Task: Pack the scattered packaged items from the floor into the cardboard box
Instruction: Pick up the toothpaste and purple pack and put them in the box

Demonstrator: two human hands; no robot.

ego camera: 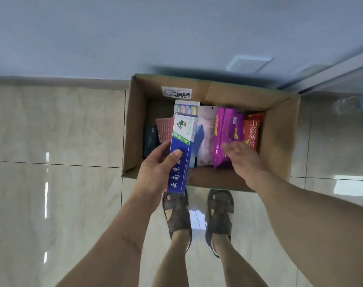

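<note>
An open cardboard box [280, 129] stands on the tiled floor against the wall. My left hand [155, 170] grips a long blue and white toothpaste carton [181, 150], held over the box's near left part, its far end pointing into the box. My right hand [241, 160] hovers over the near right side, fingers loosely curled, fingertips at a purple snack bag [228, 131]; whether it pinches the bag is unclear. Inside also stand a red packet [253, 129], a pale pouch [205, 133], a toothbrush pack [185, 107], a pink basket [165, 129] and a dark pack [149, 139].
My two sandalled feet [197, 212] stand on the glossy tiles just in front of the box. A grey-blue wall with a white socket plate [249, 64] rises behind it. A glass door frame [338, 79] and a plastic bottle [354, 103] lie to the right.
</note>
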